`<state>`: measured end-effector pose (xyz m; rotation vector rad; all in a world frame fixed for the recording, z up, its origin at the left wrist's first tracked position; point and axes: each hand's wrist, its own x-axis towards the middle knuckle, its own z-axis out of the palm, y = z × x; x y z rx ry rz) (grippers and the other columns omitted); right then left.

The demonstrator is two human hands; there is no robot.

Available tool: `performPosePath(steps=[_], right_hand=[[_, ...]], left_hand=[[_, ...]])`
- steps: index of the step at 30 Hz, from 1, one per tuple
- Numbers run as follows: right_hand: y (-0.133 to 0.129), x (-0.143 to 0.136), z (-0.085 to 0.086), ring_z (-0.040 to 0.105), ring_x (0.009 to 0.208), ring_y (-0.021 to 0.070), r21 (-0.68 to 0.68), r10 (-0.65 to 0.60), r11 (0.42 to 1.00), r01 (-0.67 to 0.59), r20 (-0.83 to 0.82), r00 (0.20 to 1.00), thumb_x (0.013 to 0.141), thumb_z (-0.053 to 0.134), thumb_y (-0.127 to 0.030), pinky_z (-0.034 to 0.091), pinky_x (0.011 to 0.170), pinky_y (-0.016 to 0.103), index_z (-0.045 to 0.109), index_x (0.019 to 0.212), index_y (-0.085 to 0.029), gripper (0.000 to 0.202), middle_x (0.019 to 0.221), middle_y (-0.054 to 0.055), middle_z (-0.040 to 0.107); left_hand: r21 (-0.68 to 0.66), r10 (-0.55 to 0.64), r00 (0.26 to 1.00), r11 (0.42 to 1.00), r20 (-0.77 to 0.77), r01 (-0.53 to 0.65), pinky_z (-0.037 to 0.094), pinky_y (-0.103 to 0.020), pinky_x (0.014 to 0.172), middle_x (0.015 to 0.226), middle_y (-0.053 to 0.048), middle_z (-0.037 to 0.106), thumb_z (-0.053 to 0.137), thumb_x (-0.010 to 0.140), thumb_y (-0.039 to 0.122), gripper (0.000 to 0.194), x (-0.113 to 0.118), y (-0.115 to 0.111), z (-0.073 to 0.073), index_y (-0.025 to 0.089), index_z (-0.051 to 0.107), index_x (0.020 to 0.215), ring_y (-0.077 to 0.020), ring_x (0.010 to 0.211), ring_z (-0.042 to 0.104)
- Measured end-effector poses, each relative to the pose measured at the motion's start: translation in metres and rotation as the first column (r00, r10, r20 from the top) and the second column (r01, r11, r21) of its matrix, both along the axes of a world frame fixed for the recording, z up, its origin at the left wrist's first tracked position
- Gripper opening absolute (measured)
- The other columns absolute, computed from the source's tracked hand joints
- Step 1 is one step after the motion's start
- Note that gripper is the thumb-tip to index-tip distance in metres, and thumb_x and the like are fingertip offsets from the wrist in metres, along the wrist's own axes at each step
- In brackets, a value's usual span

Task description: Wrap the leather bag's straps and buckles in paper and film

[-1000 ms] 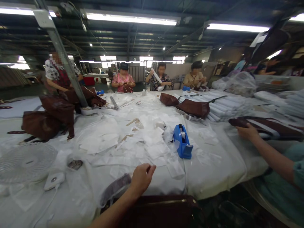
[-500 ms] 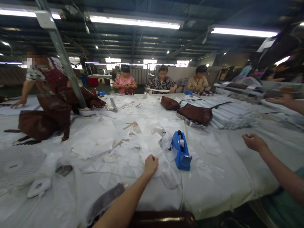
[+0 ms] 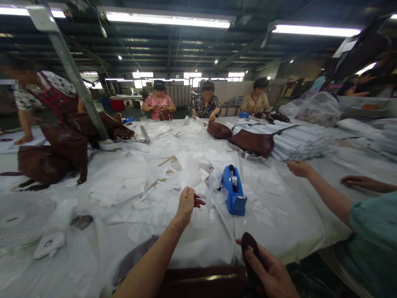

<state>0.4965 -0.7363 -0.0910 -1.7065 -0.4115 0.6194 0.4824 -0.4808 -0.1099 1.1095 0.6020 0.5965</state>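
Note:
My left hand (image 3: 187, 203) hovers over the scattered white paper sheets (image 3: 124, 188), left of a blue tape dispenser (image 3: 233, 191). Its fingers are partly spread, and nothing shows in them. At the lower right, my right hand (image 3: 269, 267) grips a dark brown leather strap (image 3: 250, 254) with a small gold stud, thumb on its face. Below both hands, at the bottom edge, lies a dark brown bag (image 3: 192, 283) with a gold zipper. A grey cloth piece (image 3: 133, 256) is partly hidden behind my left forearm.
Brown leather bags (image 3: 66, 149) lie at the left by a metal post. A white fan (image 3: 18, 217) stands lower left. Wrapped white rolls (image 3: 300, 140) and two brown bags lie back right. A person in a green sleeve (image 3: 372, 215) reaches in from the right; others work opposite.
My right hand has come into view holding the strap. My left hand has moved slightly left and up, its fingers opening. The neighbour's hands at the right have moved lower and left.

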Motion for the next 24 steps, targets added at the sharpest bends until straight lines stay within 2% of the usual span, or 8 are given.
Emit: performPosePath(steps=[2, 4, 7, 9, 12, 15, 19, 24], right_hand=[[0.026, 0.018, 0.012, 0.058, 0.105, 0.0324, 0.077, 0.041, 0.996, -0.049, 0.101, 0.994, 0.068, 0.069, -0.058, 0.049, 0.087, 0.037, 0.067, 0.115, -0.021, 0.059, 0.106, 0.008, 0.069], [0.051, 0.036, 0.024, 0.052, 0.114, 0.0319, 0.155, 0.111, 0.979, -0.129, 0.121, 0.986, 0.071, 0.069, -0.056, 0.045, 0.094, 0.040, 0.059, 0.126, -0.022, 0.065, 0.122, 0.008, 0.062], [0.081, 0.056, 0.036, 0.056, 0.106, 0.0282, 0.265, 0.202, 0.938, -0.222, 0.102, 0.974, 0.070, 0.072, -0.052, 0.045, 0.089, 0.038, 0.055, 0.129, -0.023, 0.068, 0.118, 0.008, 0.062], [0.096, 0.060, 0.040, 0.060, 0.087, 0.0223, 0.305, 0.285, 0.908, -0.288, 0.053, 0.957, 0.070, 0.073, -0.050, 0.047, 0.076, 0.032, 0.066, 0.114, -0.021, 0.053, 0.100, 0.007, 0.067], [0.108, 0.048, 0.035, 0.054, 0.060, 0.0130, 0.280, 0.464, 0.858, -0.432, -0.061, 0.883, 0.072, 0.073, -0.047, 0.039, 0.056, 0.023, 0.072, 0.086, -0.014, 0.036, 0.072, 0.004, 0.066], [0.111, 0.024, 0.021, 0.050, 0.054, 0.0107, 0.242, 0.552, 0.827, -0.508, -0.173, 0.816, 0.070, 0.074, -0.047, 0.032, 0.052, 0.022, 0.071, 0.076, -0.011, 0.036, 0.063, 0.003, 0.064], [0.114, 0.006, 0.007, 0.054, 0.057, 0.0128, 0.199, 0.485, 0.873, -0.445, -0.267, 0.833, 0.068, 0.076, -0.049, 0.033, 0.054, 0.023, 0.072, 0.076, -0.011, 0.040, 0.064, 0.006, 0.066], [0.128, 0.019, 0.010, 0.055, 0.065, 0.0139, 0.264, 0.355, 0.922, -0.282, -0.294, 0.887, 0.065, 0.079, -0.047, 0.039, 0.063, 0.025, 0.074, 0.085, -0.014, 0.039, 0.075, 0.005, 0.068]], left_hand=[[0.002, -0.092, 0.995, 0.996, 0.049, 0.092, 0.042, -0.021, 0.047, 0.066, 0.001, 0.062, 0.048, 0.077, 0.033, 0.017, -0.007, 0.000, 0.017, 0.021, 0.037, 0.076, -0.0149, 0.052, 0.064], [0.006, -0.193, 0.978, 0.981, 0.080, 0.193, 0.046, -0.024, 0.050, 0.068, 0.000, 0.062, 0.051, 0.075, 0.033, 0.018, -0.014, 0.002, 0.034, 0.021, 0.038, 0.078, -0.0170, 0.056, 0.065], [0.032, -0.360, 0.929, 0.933, 0.084, 0.359, 0.046, -0.024, 0.048, 0.067, -0.001, 0.061, 0.055, 0.074, 0.030, 0.018, -0.022, 0.009, 0.055, 0.019, 0.041, 0.077, -0.0175, 0.055, 0.065], [0.057, -0.402, 0.913, 0.915, 0.071, 0.398, 0.042, -0.021, 0.043, 0.059, 0.002, 0.056, 0.057, 0.072, 0.027, 0.016, -0.023, 0.016, 0.062, 0.019, 0.043, 0.074, -0.0149, 0.048, 0.061], [0.080, -0.287, 0.954, 0.956, 0.082, 0.281, 0.035, -0.017, 0.039, 0.052, 0.006, 0.049, 0.057, 0.071, 0.025, 0.015, -0.020, 0.032, 0.063, 0.019, 0.043, 0.071, -0.0090, 0.039, 0.050], [0.062, -0.088, 0.991, 0.995, 0.103, 0.082, 0.034, -0.016, 0.040, 0.052, 0.007, 0.049, 0.056, 0.072, 0.026, 0.016, -0.012, 0.054, 0.056, 0.019, 0.041, 0.070, -0.0055, 0.037, 0.044], [-0.013, 0.106, 0.992, 0.994, 0.070, -0.105, 0.036, -0.016, 0.043, 0.060, 0.002, 0.060, 0.052, 0.074, 0.028, 0.014, -0.009, 0.084, 0.041, 0.020, 0.041, 0.073, -0.0081, 0.044, 0.054], [-0.080, 0.134, 0.991, 0.988, 0.004, -0.133, 0.040, -0.018, 0.046, 0.064, -0.001, 0.064, 0.056, 0.071, 0.029, 0.017, -0.021, 0.091, 0.023, 0.019, 0.045, 0.077, -0.0112, 0.047, 0.060]])
